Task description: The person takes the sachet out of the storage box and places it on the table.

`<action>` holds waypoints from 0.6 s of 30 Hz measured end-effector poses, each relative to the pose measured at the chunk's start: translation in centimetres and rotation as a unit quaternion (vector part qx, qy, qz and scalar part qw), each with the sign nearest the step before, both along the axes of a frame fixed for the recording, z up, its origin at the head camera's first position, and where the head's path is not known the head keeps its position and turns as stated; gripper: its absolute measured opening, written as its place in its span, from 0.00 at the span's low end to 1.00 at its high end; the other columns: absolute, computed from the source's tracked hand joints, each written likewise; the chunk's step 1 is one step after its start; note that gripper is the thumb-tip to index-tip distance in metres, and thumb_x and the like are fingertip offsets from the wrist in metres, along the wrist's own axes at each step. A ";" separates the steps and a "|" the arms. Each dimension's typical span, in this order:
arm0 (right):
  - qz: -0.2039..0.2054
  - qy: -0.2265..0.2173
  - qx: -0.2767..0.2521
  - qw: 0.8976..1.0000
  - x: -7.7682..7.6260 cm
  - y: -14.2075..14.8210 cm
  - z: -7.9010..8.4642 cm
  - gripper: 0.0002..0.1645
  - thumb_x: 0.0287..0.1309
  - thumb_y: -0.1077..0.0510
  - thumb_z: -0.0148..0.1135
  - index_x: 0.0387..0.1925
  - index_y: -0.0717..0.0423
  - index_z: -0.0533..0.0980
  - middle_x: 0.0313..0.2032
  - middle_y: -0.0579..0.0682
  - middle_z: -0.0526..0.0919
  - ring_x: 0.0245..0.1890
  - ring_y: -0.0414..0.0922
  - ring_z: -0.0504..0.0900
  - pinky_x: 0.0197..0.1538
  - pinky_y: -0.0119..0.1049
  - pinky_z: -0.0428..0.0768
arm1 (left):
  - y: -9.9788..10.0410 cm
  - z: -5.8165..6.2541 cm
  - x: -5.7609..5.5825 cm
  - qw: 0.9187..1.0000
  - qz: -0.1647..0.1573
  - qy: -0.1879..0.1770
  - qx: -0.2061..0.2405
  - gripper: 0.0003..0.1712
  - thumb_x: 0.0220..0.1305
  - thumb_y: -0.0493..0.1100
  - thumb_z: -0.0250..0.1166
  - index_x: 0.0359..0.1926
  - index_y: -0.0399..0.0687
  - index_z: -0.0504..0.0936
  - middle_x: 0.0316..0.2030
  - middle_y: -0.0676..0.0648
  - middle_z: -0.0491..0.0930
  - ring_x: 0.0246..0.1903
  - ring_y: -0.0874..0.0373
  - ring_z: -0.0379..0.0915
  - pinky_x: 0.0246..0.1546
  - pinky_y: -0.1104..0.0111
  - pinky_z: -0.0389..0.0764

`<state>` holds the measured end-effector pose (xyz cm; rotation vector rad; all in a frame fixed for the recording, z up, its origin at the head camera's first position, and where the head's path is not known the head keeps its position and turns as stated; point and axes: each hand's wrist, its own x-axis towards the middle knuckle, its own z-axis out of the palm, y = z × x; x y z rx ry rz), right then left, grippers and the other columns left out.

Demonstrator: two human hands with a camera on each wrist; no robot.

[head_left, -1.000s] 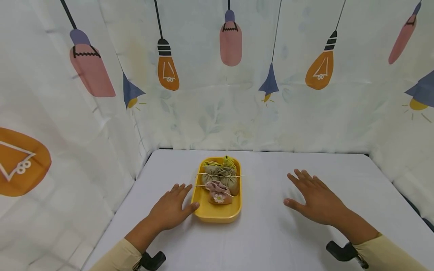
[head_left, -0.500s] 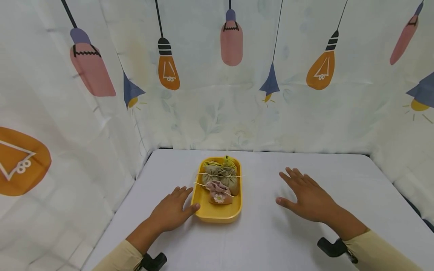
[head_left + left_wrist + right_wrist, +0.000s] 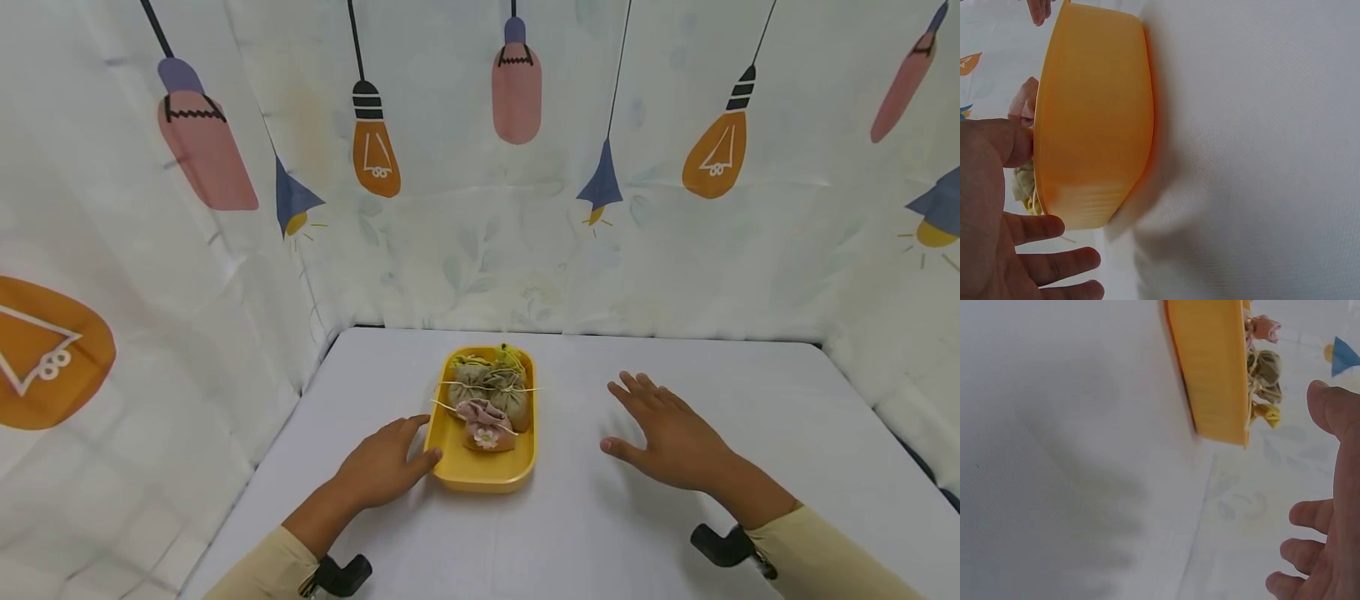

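Note:
A yellow plastic tray [image 3: 480, 477] sits on the table, holding several small drawstring pouches. In front lies a pink pouch [image 3: 486, 427] with a white flower; behind it are two grey-green pouches [image 3: 508, 402], with yellow fabric [image 3: 508, 358] at the far end. My left hand [image 3: 386, 467] is at the tray's left side, thumb and forefinger right at the rim, as the left wrist view also shows. The other left fingers [image 3: 1066, 265] extend below the rim, outside the wall. My right hand [image 3: 671, 442] hovers over the table, right of the tray, fingers spread and holding nothing.
A white-covered table [image 3: 570, 533] reaches back to a curtain [image 3: 465, 250] printed with hanging lamps. Black wrist mounts [image 3: 723, 546] stick out from both sleeves. Thin drawstrings [image 3: 442, 404] overhang the tray's edges.
My right hand has moved left, nearer the tray. The left hand's fingers have drawn in slightly at the tray's rim. Tray and pouches stay where they were.

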<state>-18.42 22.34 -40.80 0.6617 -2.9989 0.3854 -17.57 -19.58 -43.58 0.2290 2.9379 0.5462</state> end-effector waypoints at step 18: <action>0.007 0.010 -0.023 1.000 -0.5 -1.6 -1.0 0.57 0.60 0.17 0.49 0.76 0.52 0.65 0.75 0.57 0.63 0.74 0.62 0.61 0.68 0.65 0.64 | -0.1 -0.2 -0.4 0.993 -0.006 -0.057 0.106 0.37 0.71 0.60 0.64 0.72 0.45 0.69 0.65 0.46 0.75 0.68 0.43 0.67 0.65 0.42 0.67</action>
